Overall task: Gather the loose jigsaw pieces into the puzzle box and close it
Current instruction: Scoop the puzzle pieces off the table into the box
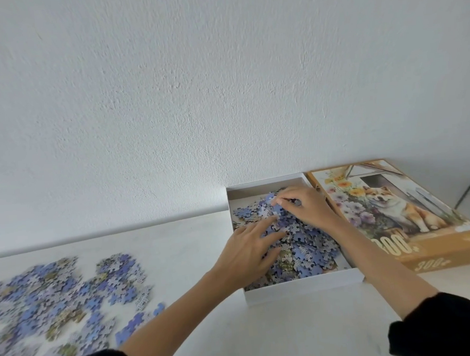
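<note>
— Head view: where are the pieces?
— Many lie heaped in the box (303,286), an open white tray on the table (194,243). Both hands are down on that heap (306,245).
— What are the left fingers (270,228) doing?
— The left hand (249,252) lies palm down on the near left of the heap, fingers spread wide and flat over the pieces. I see nothing pinched in them.
— And the right?
— The right hand (303,204) sits beyond the left fingers, toward the wall (195,84). Its fingers (283,199) are curled narrow, tips together on blue pieces at the top of the heap. Whether they truly grip one or only press on it, I cannot tell.
— Anything still outside the box?
— Yes, a wide scatter of loose pieces (56,296) on the table, well to the left of the left fingers, mostly blue, some showing grey backs.
— The lid?
— The lid (395,212) lies face up just right of the right fingers, touching or nearly touching the box's right wall, showing a dog among flowers. Both sleeves (444,327) are black.
</note>
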Tool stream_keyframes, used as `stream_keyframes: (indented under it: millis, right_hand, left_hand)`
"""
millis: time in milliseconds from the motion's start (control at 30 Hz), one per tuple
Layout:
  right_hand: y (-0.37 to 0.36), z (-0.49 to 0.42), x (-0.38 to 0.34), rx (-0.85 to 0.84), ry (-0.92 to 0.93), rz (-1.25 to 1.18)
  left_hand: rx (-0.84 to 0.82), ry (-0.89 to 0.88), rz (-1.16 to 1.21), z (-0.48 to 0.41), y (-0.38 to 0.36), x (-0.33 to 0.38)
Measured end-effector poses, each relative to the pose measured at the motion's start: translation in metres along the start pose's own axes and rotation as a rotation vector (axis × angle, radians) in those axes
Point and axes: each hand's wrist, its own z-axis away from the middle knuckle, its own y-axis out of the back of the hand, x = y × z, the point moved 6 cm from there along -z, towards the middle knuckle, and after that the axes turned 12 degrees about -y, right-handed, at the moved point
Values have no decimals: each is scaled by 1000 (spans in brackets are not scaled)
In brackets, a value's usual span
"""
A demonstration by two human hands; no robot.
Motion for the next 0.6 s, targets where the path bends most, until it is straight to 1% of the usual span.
stream_keyframes:
  millis: [100,133,200,300,367,433,467,533,600]
  right_hand:
    - [-5,-2,8,-4,-33,44]
    - [-4,-3,9,8,-40,51]
    - [-1,-2,7,31,-21,49]
    - [0,1,0,25,23,-8]
    - [-3,2,-1,-2,30,46]
    - [-5,2,1,34,34,147]
    - [-3,2,1,55,11,158]
    - [4,2,1,74,-45,95]
    - [11,2,-4,92,-59,36]
  left_hand:
    - [-119,90,13,4,-8,-8]
    - [-126,112,13,4,-8,-10]
    - [-86,134,32,4,-7,-12]
    - [-15,94,8,3,-5,-10]
    - [-30,109,2,4,-4,-11]
    - [-48,141,29,7,-2,-13]
    - [-39,145,48,8,-1,-14]
    - [-22,127,85,10,5,-14]
    - [10,113,113,15,13,-15]
